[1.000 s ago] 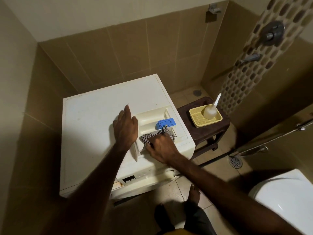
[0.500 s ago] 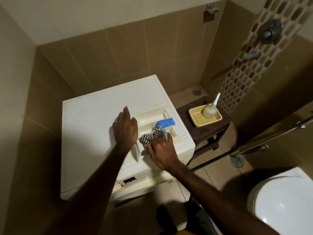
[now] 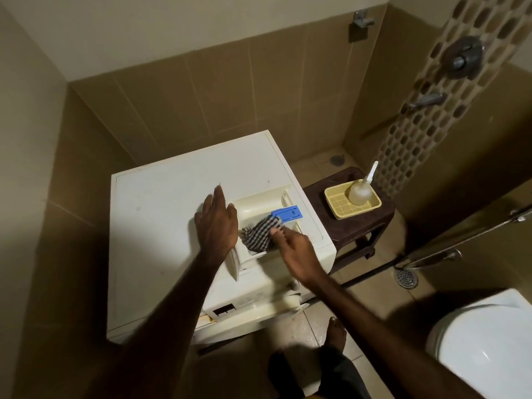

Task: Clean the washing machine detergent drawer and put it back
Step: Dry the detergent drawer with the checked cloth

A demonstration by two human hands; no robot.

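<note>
Atop washing machine (image 3: 161, 214), flat spread left hand (image 3: 217, 226) steadies detergent drawer (image 3: 259, 205); right hand (image 3: 298, 251) pinches checked cloth (image 3: 259, 234).

The detergent drawer (image 3: 260, 210) lies on top of the washing machine (image 3: 161, 226). The left hand (image 3: 216, 224) rests flat, fingers spread, on the machine top, touching the drawer's left edge. Just right of it, a checked cloth (image 3: 259, 236) sits bunched inside the drawer, and the right hand (image 3: 298, 253) touches the cloth's near right side with its fingertips; its grip is blurred. A blue insert (image 3: 288, 215) lies just beyond the cloth. Farther right, a brown stool (image 3: 339, 226) carries a yellow tray (image 3: 345, 210) with a bottle (image 3: 361, 191).
</note>
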